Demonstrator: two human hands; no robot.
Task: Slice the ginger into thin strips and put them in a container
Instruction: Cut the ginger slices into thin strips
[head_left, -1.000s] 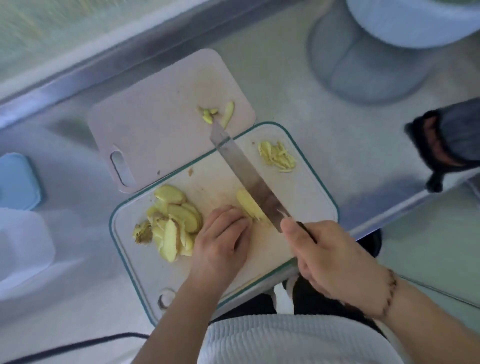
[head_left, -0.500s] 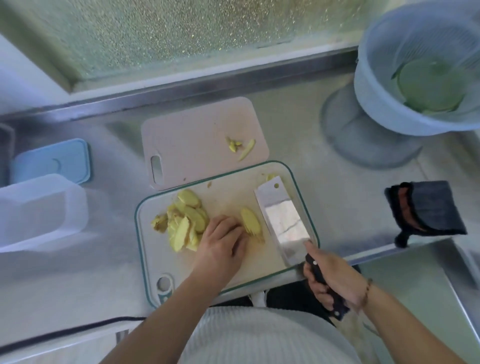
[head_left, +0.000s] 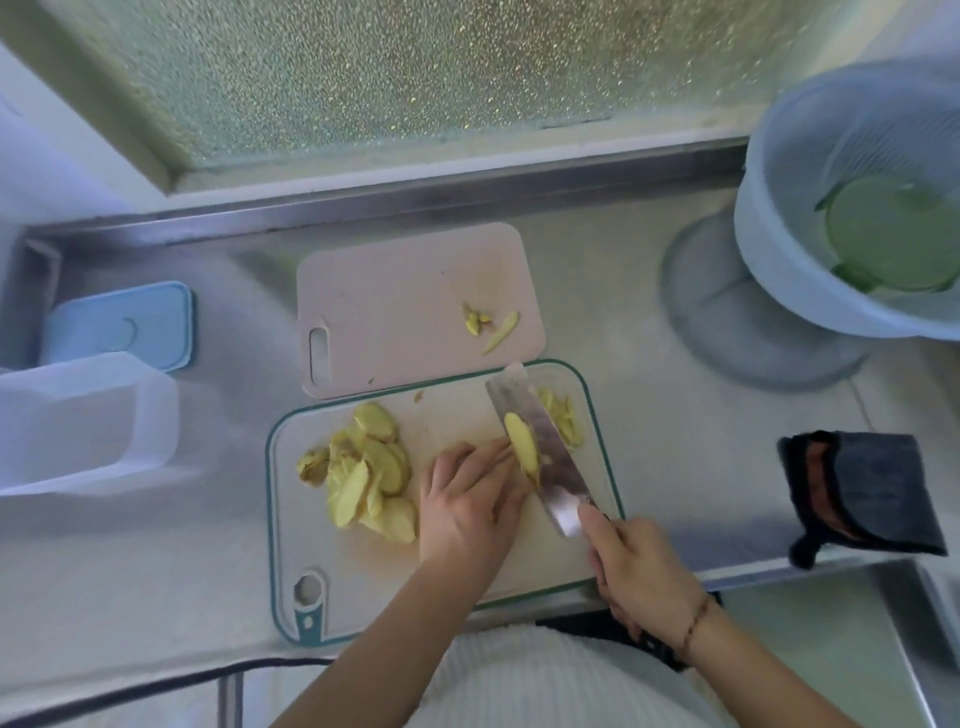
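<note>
Steel counter, slicing underway: left hand pins ginger slice, right hand grips knife. Next: thin, even strokes.

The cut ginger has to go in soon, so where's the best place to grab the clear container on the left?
Take the clear container by its long side walls, a hand coming down from above and spanning its narrow width. It stands open-top and lidless on the counter; its blue lid lies just behind. The near rim is unobstructed, so either hand could likely reach it.
</note>
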